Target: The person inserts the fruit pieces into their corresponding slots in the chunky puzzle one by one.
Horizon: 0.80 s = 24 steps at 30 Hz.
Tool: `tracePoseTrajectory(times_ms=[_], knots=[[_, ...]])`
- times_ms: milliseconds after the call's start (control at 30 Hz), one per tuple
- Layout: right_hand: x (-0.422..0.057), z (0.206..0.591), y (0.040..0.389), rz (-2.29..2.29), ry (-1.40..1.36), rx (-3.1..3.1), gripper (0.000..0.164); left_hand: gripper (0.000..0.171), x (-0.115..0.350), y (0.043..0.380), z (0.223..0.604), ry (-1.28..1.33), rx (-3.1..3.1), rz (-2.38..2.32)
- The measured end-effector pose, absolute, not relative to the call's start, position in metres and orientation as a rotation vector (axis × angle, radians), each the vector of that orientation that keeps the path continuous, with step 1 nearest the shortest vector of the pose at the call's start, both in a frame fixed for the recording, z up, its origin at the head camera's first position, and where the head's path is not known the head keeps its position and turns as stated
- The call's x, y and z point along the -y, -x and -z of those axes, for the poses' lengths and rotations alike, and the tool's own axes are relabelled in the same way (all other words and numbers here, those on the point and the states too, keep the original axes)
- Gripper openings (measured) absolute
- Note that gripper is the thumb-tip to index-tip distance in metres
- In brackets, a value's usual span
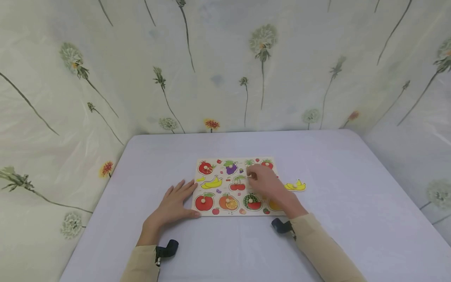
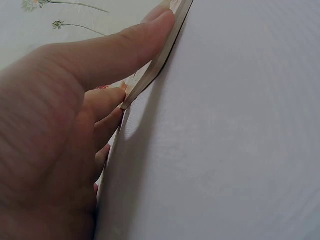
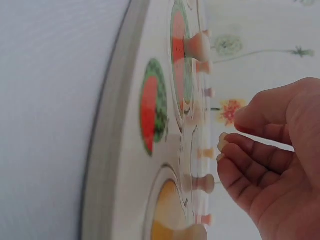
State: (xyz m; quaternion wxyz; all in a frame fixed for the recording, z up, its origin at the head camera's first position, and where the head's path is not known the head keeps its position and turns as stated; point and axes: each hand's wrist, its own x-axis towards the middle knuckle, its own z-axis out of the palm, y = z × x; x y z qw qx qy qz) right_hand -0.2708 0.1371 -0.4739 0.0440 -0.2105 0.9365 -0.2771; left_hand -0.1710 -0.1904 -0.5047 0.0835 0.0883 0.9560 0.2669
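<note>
A wooden fruit puzzle board (image 1: 225, 214) lies on the table, its pieces bearing small knobs. My left hand (image 1: 176, 203) rests at its left edge, fingers spread and thumb (image 2: 135, 50) on the near corner. Over the board's right half hovers my right hand (image 1: 266, 182), fingers loosely curled. In the right wrist view a gap shows between thumb and fingertips (image 3: 222, 142), with nothing seen held. A banana piece (image 1: 295, 185) lies just off the board's right side. The banana picture (image 1: 212, 182) on the board shows no knob. My right hand hides part of the pineapple (image 1: 249, 162).
Apple (image 1: 204, 202), orange (image 1: 229, 202), and watermelon (image 1: 252, 202) pieces line the board's near row. Grapes (image 1: 231, 167) and a pomegranate (image 1: 206, 167) are in the far row. A pale cloth (image 1: 158, 156) covers the table, and a dandelion-print curtain (image 1: 218, 58) hangs behind.
</note>
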Motion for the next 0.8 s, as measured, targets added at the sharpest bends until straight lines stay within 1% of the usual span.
tracePoseTrajectory(times_ms=[133, 400, 633, 800], knots=[[-0.145, 0.473, 0.269, 0.861, 0.631, -2.885, 0.018, 0.103, 0.190, 0.171, 0.505, -0.265, -2.849, -0.801], [-0.167, 0.472, 0.267, 0.838, 0.540, -2.899, 0.014, 0.104, 0.191, 0.173, 0.509, -0.251, -2.854, -0.785], [-0.190, 0.471, 0.267, 0.807, 0.402, -2.894, 0.011, 0.104, 0.192, 0.174, 0.508, -0.257, -2.845, -0.795], [-0.202, 0.474, 0.269, 0.715, 0.323, -2.922, 0.012, 0.104, 0.191, 0.175, 0.509, -0.254, -2.853, -0.766]])
